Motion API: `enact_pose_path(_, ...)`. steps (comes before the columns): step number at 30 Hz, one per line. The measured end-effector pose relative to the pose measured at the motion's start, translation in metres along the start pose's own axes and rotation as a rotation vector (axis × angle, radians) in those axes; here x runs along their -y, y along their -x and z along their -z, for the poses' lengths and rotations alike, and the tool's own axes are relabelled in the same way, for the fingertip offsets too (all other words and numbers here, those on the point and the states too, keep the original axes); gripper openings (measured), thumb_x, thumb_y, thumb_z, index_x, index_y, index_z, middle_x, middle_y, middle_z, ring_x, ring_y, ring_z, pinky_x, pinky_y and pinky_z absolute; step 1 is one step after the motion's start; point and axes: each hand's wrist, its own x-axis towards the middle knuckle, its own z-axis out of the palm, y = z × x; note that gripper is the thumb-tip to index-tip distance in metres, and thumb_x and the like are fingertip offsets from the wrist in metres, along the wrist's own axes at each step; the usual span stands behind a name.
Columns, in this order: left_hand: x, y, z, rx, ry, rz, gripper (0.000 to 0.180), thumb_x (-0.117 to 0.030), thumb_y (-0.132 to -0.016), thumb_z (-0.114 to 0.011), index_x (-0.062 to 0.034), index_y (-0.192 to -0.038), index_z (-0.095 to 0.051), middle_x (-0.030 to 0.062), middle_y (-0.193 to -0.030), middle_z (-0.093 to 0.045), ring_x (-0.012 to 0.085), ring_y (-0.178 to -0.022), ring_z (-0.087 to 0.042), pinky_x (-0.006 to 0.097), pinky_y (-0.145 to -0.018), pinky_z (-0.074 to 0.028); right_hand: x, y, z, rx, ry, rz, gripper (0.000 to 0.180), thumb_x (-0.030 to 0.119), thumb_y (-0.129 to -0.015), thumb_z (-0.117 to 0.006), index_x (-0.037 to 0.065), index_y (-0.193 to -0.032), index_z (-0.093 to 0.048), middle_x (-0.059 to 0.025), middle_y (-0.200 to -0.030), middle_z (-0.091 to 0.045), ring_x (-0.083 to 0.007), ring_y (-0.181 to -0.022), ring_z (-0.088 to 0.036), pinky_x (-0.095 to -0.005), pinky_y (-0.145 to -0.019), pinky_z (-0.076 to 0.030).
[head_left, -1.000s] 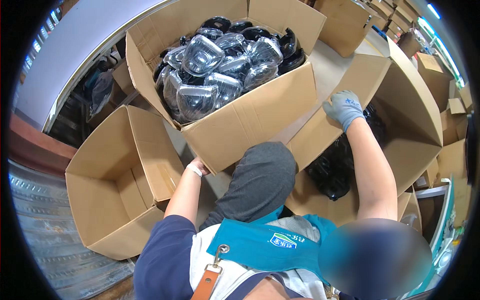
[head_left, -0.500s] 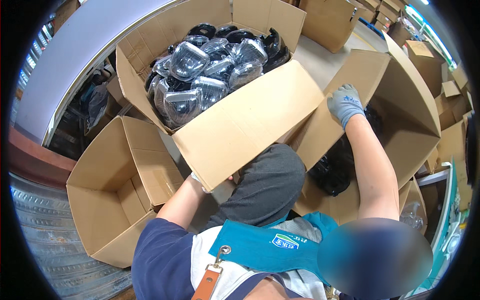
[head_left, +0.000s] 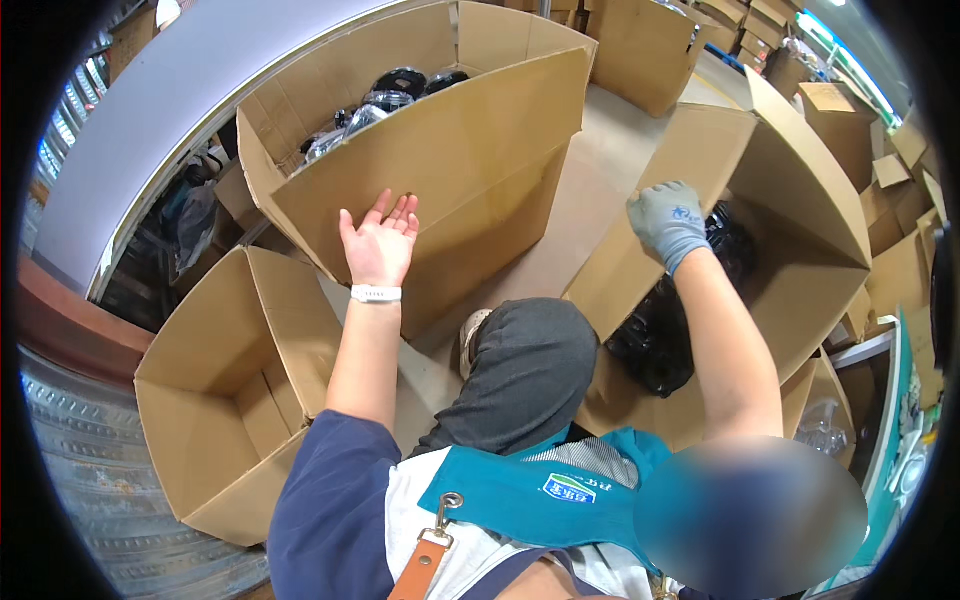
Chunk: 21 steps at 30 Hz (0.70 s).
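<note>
Pale floor (head_left: 604,165), a broad whitish panel (head_left: 130,150) along its left edge, red-brown beam (head_left: 80,308) and ribbed metal sheeting (head_left: 90,450) nearer, stacked cartons (head_left: 840,135) toward its far right corner, bright strip lighting (head_left: 845,62) beyond.

L hand (head_left: 381,250), palm up, at raised flap (head_left: 450,150) of big box (head_left: 490,225); contact hard to tell. R of big box: gloved R hand (head_left: 668,218) on 2nd box (head_left: 810,190) w/ blk items (head_left: 655,345).

Left forearm (head_left: 363,355) outstretched, left grip (head_left: 380,248) palm up, fingers (head_left: 379,207) apart, right arm (head_left: 732,345) extended, right grip (head_left: 667,220) knuckles up.
</note>
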Motion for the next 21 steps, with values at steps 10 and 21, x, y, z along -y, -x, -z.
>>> enact_pose_path(10, 0.124, 0.043, -0.044, 0.650, -1.405, -0.056, 0.043, -0.027, -0.087, -0.060, 0.0003, -0.120, -0.052, 0.0165, -0.121, -0.057, 0.0276, -0.115, -0.054, 0.035, -0.099, -0.042, 0.027, 0.021, 0.003, -0.526, -0.311, 0.162, 0.017, 0.020, -0.080, -0.056, 0.008, -0.083, -0.068, -0.0105, -0.087, -0.067, -0.0270, -0.090, -0.062, -0.0416, -0.086, -0.045)
enact_pose_path(21, 0.271, 0.004, -0.095, 0.566, -1.966, -0.278, 0.061, -0.018, -0.082, -0.056, 0.0110, -0.132, -0.038, 0.0309, -0.113, -0.058, 0.0414, -0.104, -0.058, 0.043, -0.092, -0.046, -0.166, 0.260, -0.147, -0.653, -0.361, -1.361, 0.070, 0.051, -0.079, -0.065, 0.001, -0.126, -0.054, -0.0262, -0.121, -0.056, -0.0368, -0.116, -0.052, -0.0432, -0.100, -0.039)
